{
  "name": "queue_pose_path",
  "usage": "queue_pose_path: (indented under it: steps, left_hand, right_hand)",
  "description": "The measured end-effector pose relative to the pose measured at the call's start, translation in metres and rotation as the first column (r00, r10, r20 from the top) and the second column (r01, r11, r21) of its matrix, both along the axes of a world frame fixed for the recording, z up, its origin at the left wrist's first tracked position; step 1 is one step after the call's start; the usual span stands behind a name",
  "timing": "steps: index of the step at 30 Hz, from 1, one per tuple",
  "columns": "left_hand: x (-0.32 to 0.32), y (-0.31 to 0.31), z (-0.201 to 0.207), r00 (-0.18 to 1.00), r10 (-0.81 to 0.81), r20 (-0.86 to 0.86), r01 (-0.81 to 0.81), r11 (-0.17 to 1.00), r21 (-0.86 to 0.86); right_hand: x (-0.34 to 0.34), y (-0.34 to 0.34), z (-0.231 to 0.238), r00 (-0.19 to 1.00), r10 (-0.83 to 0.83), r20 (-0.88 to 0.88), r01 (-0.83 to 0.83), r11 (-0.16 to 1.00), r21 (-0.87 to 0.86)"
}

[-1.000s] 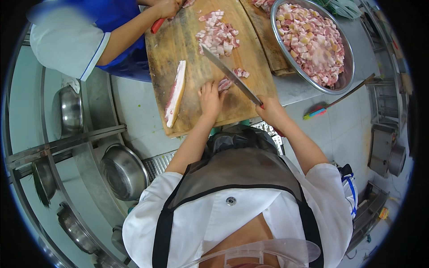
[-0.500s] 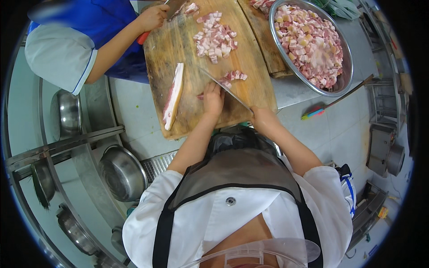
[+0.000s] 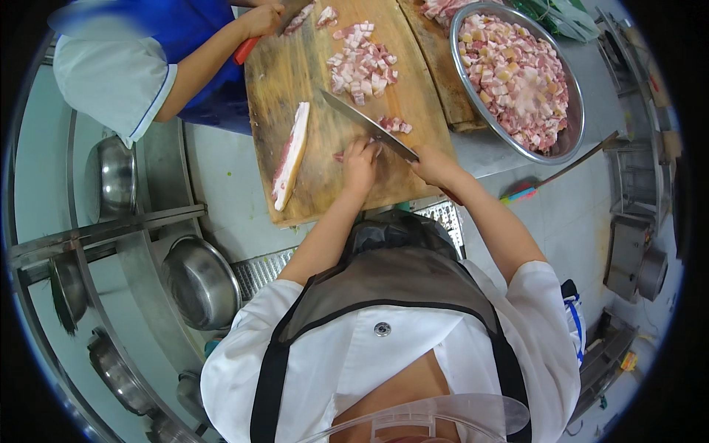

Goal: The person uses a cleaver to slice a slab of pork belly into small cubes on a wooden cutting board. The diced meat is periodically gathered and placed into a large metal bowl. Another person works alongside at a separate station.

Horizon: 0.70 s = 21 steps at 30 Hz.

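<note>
My right hand (image 3: 437, 167) is closed round the handle of a large kitchen knife (image 3: 365, 124). The broad blade slants to the far left across the wooden chopping board (image 3: 325, 166). My left hand (image 3: 360, 167) presses a pork strip onto the board just on the near side of the blade; most of that strip is hidden under the fingers. Cut pork pieces (image 3: 396, 125) lie just beyond the blade. To the left rests a long strip of pork belly (image 3: 291, 156) with white fat. A heap of diced pork (image 3: 362, 65) sits farther back.
A big steel bowl (image 3: 575, 140) full of diced pork stands at the right on the metal table. At far left, a co-worker's hand (image 3: 264, 20) grips a red-handled knife (image 3: 247, 50) over the same board. Steel basins (image 3: 201, 284) fill the left rack.
The knife has turned so more of its flat side shows, and my right hand has shifted slightly right. My left hand stays on the meat. The co-worker's hand has moved slightly right.
</note>
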<state>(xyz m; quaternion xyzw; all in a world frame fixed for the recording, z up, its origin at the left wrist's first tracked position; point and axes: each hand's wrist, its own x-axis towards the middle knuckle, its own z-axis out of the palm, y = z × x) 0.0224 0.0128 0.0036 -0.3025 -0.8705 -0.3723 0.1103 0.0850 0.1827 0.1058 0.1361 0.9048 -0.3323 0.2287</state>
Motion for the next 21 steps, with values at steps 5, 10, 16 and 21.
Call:
queue_pose_path:
  steps: [5,10,16,21]
  left_hand:
    - [0.011,-0.016,0.009,0.998,0.043,0.045,-0.040,0.997,-0.071]
    - [0.005,-0.028,0.024,0.979,0.117,0.169,-0.153,0.964,0.219]
    - [-0.031,-0.018,0.125,0.994,0.103,-0.038,-0.089,0.956,0.280]
    - [-0.081,0.023,0.112,0.855,-0.386,0.346,0.469,0.860,-0.200]
  right_hand:
    - [0.019,0.007,-0.002,0.981,-0.101,-0.167,0.089,0.993,-0.075]
    - [0.031,0.002,0.014,0.913,0.032,-0.407,0.061,0.975,0.214]
    - [0.038,0.012,0.019,0.879,0.306,-0.367,-0.063,0.836,0.545]
    - [0.042,0.019,0.013,0.808,0.436,-0.396,-0.084,0.750,0.656]
